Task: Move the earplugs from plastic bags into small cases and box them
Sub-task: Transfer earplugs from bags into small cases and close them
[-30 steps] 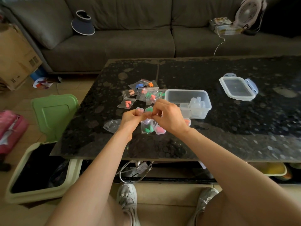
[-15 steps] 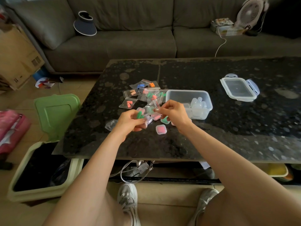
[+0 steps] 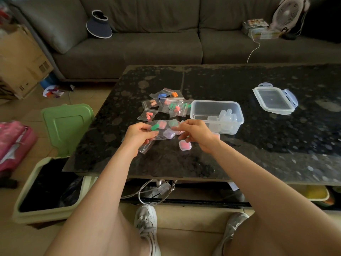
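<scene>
Head view, hands [image 3: 140, 134] [image 3: 198, 134] close, pinching plastic bag [image 3: 146, 147]

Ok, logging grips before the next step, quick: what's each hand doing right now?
Left hand: closed on green earplugs, along with a clear plastic bag.
Right hand: fingers curled; cannot tell whether the grip holds anything.

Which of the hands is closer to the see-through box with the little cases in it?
The right hand is closer, just beside the box at its near left corner. The left hand, pinching a green earplug, is farther off to the left.
</scene>
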{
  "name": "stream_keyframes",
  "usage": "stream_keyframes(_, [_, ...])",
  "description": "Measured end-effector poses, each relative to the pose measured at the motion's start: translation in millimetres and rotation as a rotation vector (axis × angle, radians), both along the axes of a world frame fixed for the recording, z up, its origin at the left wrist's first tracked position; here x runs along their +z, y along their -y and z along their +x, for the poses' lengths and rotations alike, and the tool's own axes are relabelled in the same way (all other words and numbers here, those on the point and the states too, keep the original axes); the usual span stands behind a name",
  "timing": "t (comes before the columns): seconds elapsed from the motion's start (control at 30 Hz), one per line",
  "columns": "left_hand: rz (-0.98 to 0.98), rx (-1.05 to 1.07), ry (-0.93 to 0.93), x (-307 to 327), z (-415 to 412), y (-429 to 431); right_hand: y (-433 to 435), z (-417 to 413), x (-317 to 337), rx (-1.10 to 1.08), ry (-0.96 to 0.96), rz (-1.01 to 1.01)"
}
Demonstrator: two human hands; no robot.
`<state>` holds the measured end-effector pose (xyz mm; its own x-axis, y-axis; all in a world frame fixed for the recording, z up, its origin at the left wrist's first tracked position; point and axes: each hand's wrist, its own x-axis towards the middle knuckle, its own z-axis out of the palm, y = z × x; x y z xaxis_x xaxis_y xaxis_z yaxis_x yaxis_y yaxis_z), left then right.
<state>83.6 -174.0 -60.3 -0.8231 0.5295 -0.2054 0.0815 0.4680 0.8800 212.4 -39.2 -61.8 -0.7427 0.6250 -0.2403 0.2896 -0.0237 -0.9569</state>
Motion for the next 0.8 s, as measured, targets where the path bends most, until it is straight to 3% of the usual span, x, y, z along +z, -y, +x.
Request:
stream_keyframes(0.2, [0.059, 0.075, -0.076, 2, -5, 6, 1, 0, -7, 0.032, 0.056, -0.216])
stream_keyframes(0.43, [0.067, -0.005, -0.354, 3, -10, 15, 9, -2, -5, 0.010, 0.052, -0.352])
stream_keyframes(0.53, [0.082, -0.082, -0.482, 5, -7, 15, 12, -2, -7, 0.012, 0.122, -0.213])
stream_keyframes(0.63, [0.061, -0.128, -0.620, 4, -4, 12, 13, -6, -11, -0.002, 0.186, 0.232])
stream_keyframes(0.7, [0.061, -0.161, -0.682, 5, 0, 8, 14, -9, -11, 0.027, 0.107, 0.445])
stream_keyframes(0.8, [0.099, -0.241, -0.753, 8, 7, 5, 16, -11, -6, 0.083, -0.050, 0.434])
